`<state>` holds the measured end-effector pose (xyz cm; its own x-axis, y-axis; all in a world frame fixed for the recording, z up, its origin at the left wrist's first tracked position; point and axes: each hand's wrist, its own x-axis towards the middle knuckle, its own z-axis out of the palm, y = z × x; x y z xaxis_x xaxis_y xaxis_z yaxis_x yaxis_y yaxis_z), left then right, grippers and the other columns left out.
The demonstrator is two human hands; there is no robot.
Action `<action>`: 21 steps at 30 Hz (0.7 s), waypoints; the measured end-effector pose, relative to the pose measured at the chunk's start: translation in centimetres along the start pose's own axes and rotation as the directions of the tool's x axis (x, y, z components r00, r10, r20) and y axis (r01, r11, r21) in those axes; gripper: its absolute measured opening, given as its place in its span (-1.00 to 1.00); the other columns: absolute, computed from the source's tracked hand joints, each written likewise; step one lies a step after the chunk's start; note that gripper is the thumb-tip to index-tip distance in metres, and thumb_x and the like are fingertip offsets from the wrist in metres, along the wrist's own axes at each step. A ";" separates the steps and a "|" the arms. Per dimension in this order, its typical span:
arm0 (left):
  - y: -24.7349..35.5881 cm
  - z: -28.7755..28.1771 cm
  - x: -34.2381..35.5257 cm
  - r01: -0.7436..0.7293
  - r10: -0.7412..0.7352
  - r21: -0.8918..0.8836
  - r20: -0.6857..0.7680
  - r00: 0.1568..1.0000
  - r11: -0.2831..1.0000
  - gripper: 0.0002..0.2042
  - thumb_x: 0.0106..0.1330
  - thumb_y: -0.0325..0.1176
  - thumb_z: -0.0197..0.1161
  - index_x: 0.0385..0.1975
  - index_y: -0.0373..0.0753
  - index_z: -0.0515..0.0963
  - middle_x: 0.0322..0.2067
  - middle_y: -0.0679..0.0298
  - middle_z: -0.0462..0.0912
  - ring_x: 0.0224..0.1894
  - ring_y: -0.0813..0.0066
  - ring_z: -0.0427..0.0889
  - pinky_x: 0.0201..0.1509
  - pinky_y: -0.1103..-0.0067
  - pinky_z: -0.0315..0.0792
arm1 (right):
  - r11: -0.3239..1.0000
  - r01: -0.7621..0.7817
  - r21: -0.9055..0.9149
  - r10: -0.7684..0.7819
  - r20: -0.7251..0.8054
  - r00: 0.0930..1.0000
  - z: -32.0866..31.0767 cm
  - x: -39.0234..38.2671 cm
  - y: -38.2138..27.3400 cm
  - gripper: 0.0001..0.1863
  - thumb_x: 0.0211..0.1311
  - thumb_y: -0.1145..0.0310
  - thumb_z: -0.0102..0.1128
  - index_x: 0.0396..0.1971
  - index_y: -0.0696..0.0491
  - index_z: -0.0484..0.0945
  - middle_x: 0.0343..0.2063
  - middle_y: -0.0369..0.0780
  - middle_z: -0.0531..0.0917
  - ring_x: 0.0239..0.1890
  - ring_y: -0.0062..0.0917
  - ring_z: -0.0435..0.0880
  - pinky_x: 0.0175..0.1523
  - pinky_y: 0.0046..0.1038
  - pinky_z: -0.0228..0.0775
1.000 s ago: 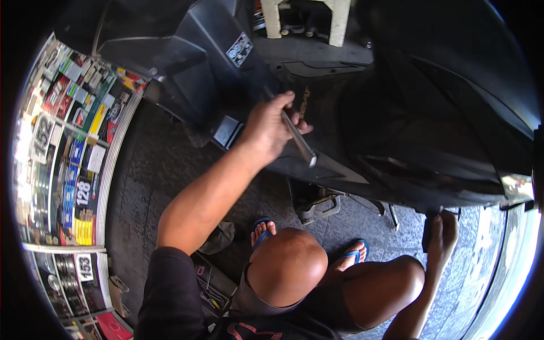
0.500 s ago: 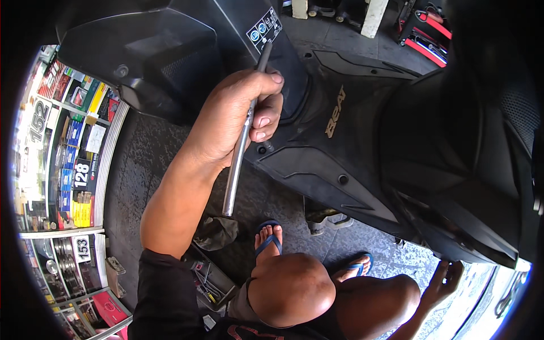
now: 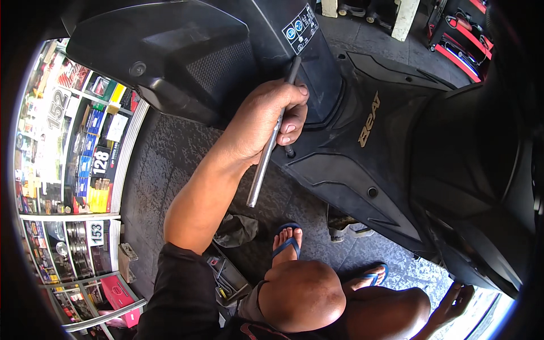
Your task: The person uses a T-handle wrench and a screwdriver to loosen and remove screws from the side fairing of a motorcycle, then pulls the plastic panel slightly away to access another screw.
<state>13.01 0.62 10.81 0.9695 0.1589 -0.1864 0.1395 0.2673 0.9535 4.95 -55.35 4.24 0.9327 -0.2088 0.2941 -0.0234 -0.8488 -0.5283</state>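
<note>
At frame centre, the left hand (image 3: 266,122) is clenched around a long silver metal rod tool (image 3: 266,153), its dark tip against the black plastic scooter body panel (image 3: 351,158). The right hand (image 3: 453,303), lower right, rests open-fingered, well apart.

Glass display case (image 3: 68,170) at left, packed with small coloured boxes and number cards. Dark crumpled rag (image 3: 238,229) on grey paved floor (image 3: 164,158). Small tool tray (image 3: 226,277) beside it, contents unclear. Blue flip-flops (image 3: 288,245) on feet. Red-trimmed rack (image 3: 464,39) at upper right.
</note>
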 end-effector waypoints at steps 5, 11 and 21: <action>-0.6 -0.3 -0.2 0.041 -0.042 -0.048 -0.018 0.999 0.998 -0.83 0.40 -0.25 0.07 -0.35 -0.20 0.43 -0.75 0.45 0.29 -0.74 0.73 0.22 -0.61 0.75 0.16 | 1.000 0.003 0.006 -0.003 0.008 1.000 0.0 0.2 0.6 -0.58 0.47 0.18 0.19 0.07 0.23 0.48 -0.32 -0.19 0.53 -0.25 -0.49 0.46 -0.13 -0.38 0.30; 0.0 -1.5 0.1 0.086 -0.092 0.057 0.123 0.988 0.995 -0.86 0.40 -0.34 0.17 -0.29 -0.27 0.49 -0.67 0.41 0.40 -0.65 0.67 0.39 -0.52 0.65 0.33 | 1.000 -0.002 0.018 0.002 0.020 1.000 0.1 0.2 1.2 -0.60 0.46 0.19 0.19 0.04 0.23 0.49 -0.35 -0.21 0.51 -0.27 -0.50 0.44 -0.16 -0.39 0.28; 3.1 3.1 -1.5 -0.276 -0.026 0.947 0.276 0.961 -0.161 -0.76 0.25 -0.20 0.41 -0.50 -0.25 0.69 -0.45 0.19 0.69 -0.30 0.25 0.69 -0.19 0.36 0.54 | 0.999 0.037 0.008 -0.036 -0.083 0.996 0.7 -0.1 -0.9 -0.70 0.45 0.22 0.20 -0.05 0.15 0.51 -0.41 -0.29 0.47 -0.33 -0.58 0.40 -0.28 -0.46 0.21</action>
<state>12.58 -1.70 14.80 0.9835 -0.1165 -0.1384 -0.0997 -0.9874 0.1227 5.12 -54.22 4.08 0.8997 -0.2178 0.3782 0.0138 -0.8519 -0.5235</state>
